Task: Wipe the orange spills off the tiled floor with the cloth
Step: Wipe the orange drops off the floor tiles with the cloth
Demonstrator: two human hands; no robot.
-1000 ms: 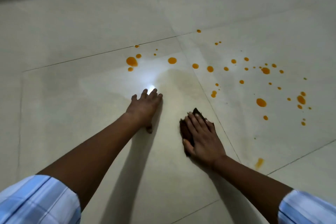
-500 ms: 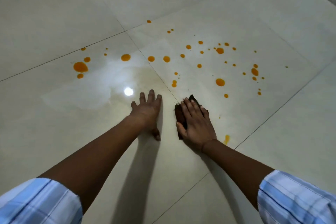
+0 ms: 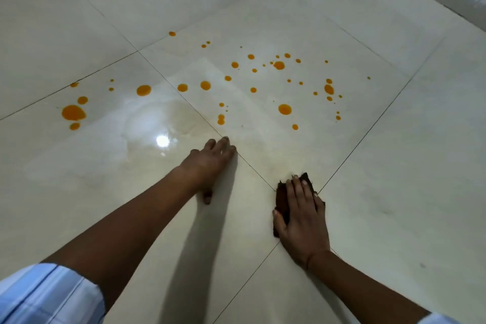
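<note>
From the head camera we see both arms stretched forward over the tiled floor [image 3: 394,192], each in a blue checked sleeve [image 3: 47,294]. The right hand [image 3: 302,221] lies flat on the dark brown cloth [image 3: 282,198], fingers straight and pressing it down rather than curling round it. The cloth shows past the fingertips and along the thumb side, and it sits where the grout lines cross. The left hand [image 3: 210,163] rests palm down on bare tile, fingers straight and close together, holding nothing. It lies to the left of the cloth and a little farther forward, not touching it. The orange spills [image 3: 73,112] are scattered in drops across the tiles beyond both hands, well apart from the cloth, with the largest drop far to the left. We also see a bright light reflection [image 3: 162,140] on the glossy tile, just left of the left hand's fingertips.
</note>
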